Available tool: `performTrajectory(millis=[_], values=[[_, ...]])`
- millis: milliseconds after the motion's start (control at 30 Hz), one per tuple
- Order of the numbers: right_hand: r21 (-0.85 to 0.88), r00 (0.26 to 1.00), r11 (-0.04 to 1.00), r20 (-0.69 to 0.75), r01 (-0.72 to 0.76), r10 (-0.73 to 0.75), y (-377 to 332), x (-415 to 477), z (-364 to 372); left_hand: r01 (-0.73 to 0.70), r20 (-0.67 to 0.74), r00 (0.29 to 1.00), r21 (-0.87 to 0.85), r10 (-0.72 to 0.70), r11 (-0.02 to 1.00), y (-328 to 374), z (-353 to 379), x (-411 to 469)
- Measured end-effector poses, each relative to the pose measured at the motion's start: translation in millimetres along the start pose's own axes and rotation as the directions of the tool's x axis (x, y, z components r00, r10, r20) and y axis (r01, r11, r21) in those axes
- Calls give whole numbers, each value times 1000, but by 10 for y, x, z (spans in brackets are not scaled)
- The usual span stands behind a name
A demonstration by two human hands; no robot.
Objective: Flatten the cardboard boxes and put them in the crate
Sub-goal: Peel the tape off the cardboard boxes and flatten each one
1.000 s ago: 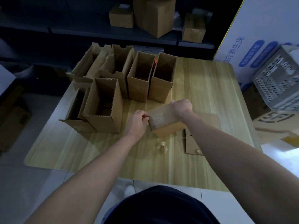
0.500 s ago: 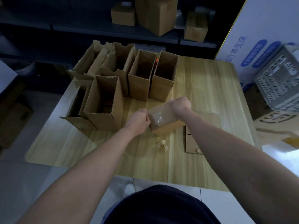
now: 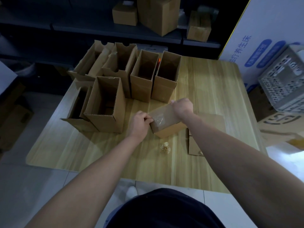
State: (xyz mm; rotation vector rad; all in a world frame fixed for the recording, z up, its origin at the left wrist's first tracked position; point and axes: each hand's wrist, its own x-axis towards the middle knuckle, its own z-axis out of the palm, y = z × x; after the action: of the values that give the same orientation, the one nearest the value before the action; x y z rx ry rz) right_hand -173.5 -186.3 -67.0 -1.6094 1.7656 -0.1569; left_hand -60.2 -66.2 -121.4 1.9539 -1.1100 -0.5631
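Note:
A small cardboard box (image 3: 166,124) stands on the wooden table (image 3: 205,83), its taped end facing up. My right hand (image 3: 182,108) grips the box's far top edge. My left hand (image 3: 139,122) pinches the clear tape (image 3: 158,119) at the box's near left edge. Several open cardboard boxes (image 3: 144,78) stand upright in rows at the table's back left. A flattened piece of cardboard (image 3: 212,119) lies under my right forearm. The grey perforated crate (image 3: 283,83) sits off the table at the right.
A crumpled ball of tape (image 3: 165,147) lies on the table near the front. Closed cardboard boxes (image 3: 158,14) sit on a dark shelf behind. A large white printed box (image 3: 263,30) stands at the back right. Printed cardboard (image 3: 279,127) lies below the crate.
Both hands and the small box have stayed in nearly the same place. My left fingers have tightened on the tape at the box's edge.

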Motion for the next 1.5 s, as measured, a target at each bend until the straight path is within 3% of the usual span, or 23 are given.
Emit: performTrajectory(millis=[100, 233, 333, 433, 500, 567, 667, 800, 900, 1000, 1067, 1133, 1267, 1400, 1467, 1500], values=[[-61, 1000, 998, 0, 11, -11, 0, -8, -34, 30, -15, 999, 28, -29, 999, 52, 5, 20], [-9, 1000, 1000, -8, -8, 8, -7, -68, -63, 50, 93, 994, 144, -64, 988, 102, -21, 100], [-102, 1000, 995, 6, 21, -20, -18, -51, -38, -79, 167, 986, 319, 26, 945, 111, -13, 74], [-94, 999, 995, 20, 42, -40, -35, -48, -17, -300, 202, 952, 489, 229, 819, 77, 43, -36], [-80, 997, 994, 30, 73, -71, -2, -17, -35, -356, 234, 931, 420, 279, 835, 51, 34, -55], [-109, 997, 991, 17, 79, -78, 33, -26, -70, -285, 230, 946, 258, 228, 923, 70, -12, -25], [-11, 999, 1000, -41, 27, -28, 31, -59, -81, -149, 197, 971, 52, 136, 987, 97, -17, 27], [0, 994, 997, -79, 75, -74, 77, -38, -64, -38, 217, 976, 29, 31, 999, 163, 81, 146], [36, 993, 993, -39, 113, -111, 100, -7, -51, -66, 264, 963, 74, 44, 995, 174, 95, 188], [92, 999, 996, -31, 21, -18, 143, 61, -102, -4, 311, 950, -108, 38, 994, 193, 77, 156], [87, 1000, 996, 6, -1, 1, 185, 110, -139, 141, 326, 945, -349, -21, 926, 212, 32, 134], [82, 1000, 996, -3, -17, 17, 218, 129, -157, 270, 348, 934, -541, -80, 796, 222, -26, 153], [73, 998, 996, 10, -58, 58, 217, 159, -168, 451, 395, 891, -706, -226, 546, 261, -84, 225], [-4, 997, 999, -56, -52, 52, 325, 227, -125, 454, 285, 889, -653, -359, 606, 274, -48, 270], [-236, 985, 962, -66, 137, -156, 314, 204, -128, 430, 232, 897, -660, -377, 616, 302, -64, 315], [-295, 957, 915, -2, 276, -290, 273, 194, -140, 418, 222, 902, -662, -371, 621, 328, -77, 338]])
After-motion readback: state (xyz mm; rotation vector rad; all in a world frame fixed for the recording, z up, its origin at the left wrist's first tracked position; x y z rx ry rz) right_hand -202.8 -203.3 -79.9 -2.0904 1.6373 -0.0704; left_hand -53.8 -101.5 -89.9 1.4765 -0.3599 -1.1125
